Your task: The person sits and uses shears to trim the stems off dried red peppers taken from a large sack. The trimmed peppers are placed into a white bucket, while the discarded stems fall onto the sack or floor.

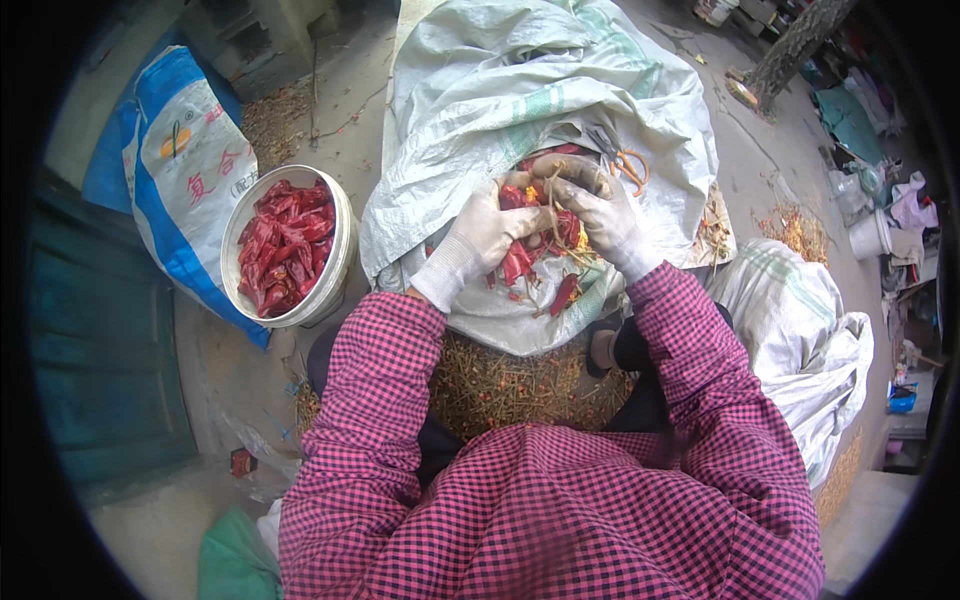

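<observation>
Both my hands wear pale gloves with soiled fingers and meet over a white woven sack [450, 150] with green stripes. My left hand [499, 225] is closed around part of a dried red chili pepper [516, 262]. My right hand [592, 202] pinches dry stalks beside it; what lies under its fingers is partly hidden. More red peppers lie between and below the hands, with one loose pepper [564, 294] on the sack's lower flap. Orange-handled scissors [628, 171] rest just beyond my right hand. To the left stands a white bucket [341, 247] holding red dried peppers [285, 240].
A blue and white printed sack [187, 165] lies behind the bucket. Another white woven sack [780, 300] is at the right. Stalks and seeds [517, 382] litter the ground near my feet. A tree trunk [795, 56] rises at upper right, near piled household items.
</observation>
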The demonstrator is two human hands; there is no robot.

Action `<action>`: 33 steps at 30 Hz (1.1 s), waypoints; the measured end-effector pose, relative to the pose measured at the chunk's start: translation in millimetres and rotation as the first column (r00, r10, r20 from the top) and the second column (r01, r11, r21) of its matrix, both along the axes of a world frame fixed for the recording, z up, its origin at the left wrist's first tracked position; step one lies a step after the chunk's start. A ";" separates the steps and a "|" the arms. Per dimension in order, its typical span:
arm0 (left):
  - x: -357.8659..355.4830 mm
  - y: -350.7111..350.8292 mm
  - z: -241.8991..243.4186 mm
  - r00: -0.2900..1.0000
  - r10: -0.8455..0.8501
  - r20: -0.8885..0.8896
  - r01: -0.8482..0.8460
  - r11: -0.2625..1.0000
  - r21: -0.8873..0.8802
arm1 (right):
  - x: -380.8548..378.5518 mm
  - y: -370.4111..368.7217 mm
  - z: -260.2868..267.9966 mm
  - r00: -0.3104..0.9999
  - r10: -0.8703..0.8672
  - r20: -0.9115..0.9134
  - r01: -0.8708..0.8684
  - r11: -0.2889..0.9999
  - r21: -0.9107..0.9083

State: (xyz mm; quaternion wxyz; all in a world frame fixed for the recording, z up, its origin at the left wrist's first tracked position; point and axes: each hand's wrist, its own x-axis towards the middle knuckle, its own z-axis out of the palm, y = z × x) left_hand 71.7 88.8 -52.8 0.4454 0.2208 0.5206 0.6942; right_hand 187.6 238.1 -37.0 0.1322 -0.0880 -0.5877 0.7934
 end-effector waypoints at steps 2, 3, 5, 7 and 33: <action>1.8 -2.0 3.8 0.995 -0.098 0.006 0.098 0.995 0.016 | 0.6 -4.2 1.7 0.996 -0.085 0.022 0.079 0.978 0.191; 2.3 -2.9 5.5 0.989 -0.145 0.008 0.145 0.989 0.026 | 0.2 -5.4 2.3 0.994 -0.103 0.018 0.094 0.954 0.284; 4.7 -5.0 7.7 0.988 -0.145 0.043 0.143 0.988 0.052 | -1.4 -10.3 1.4 0.988 -0.151 -0.024 0.151 0.949 0.278; 7.2 -4.6 8.6 0.990 -0.138 0.016 0.138 0.990 0.042 | -4.1 -12.9 0.3 0.980 -0.193 -0.046 0.198 0.957 0.211; -217.6 -217.6 -65.5 0.560 -0.576 -0.596 -0.717 0.022 -0.696 | 28.7 -44.3 -31.6 0.332 0.542 0.772 -0.942 0.153 0.298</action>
